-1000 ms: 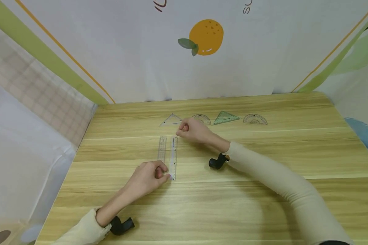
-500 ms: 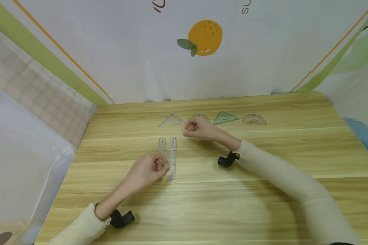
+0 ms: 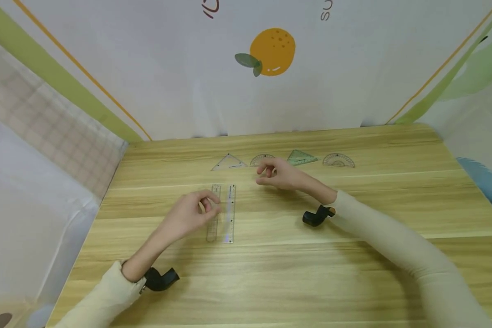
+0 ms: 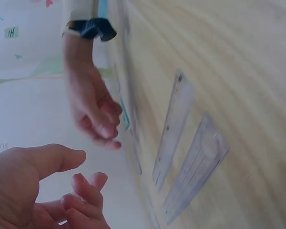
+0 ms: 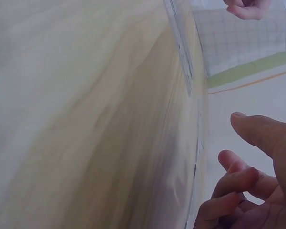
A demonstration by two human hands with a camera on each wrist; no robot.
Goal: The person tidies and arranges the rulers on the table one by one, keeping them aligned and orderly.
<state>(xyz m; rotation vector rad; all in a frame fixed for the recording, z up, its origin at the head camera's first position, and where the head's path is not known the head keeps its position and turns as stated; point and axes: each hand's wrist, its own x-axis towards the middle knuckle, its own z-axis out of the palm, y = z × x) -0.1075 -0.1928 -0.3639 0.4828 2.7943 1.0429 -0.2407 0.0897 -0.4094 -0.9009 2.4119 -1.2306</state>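
Observation:
Two clear rulers lie side by side on the wooden table: a left ruler (image 3: 212,231) and a right ruler (image 3: 231,214). My left hand (image 3: 188,214) hovers over the left ruler and hides part of its middle. In the left wrist view its thumb and fingers stand apart with nothing between them. My right hand (image 3: 280,174) is above the table to the right of the rulers, in front of a clear protractor (image 3: 259,160). Its thumb and fingers are also parted and hold nothing, as the right wrist view shows.
Along the back of the table (image 3: 295,273) lie a clear set square (image 3: 228,163), a green set square (image 3: 302,157) and a second protractor (image 3: 339,160). A white printed cloth (image 3: 168,82) hangs behind the table's far edge.
My left hand has lifted from the rulers' near ends and moved up and slightly left. The right hand has drawn away to the right. Both rulers stay in place on the table.

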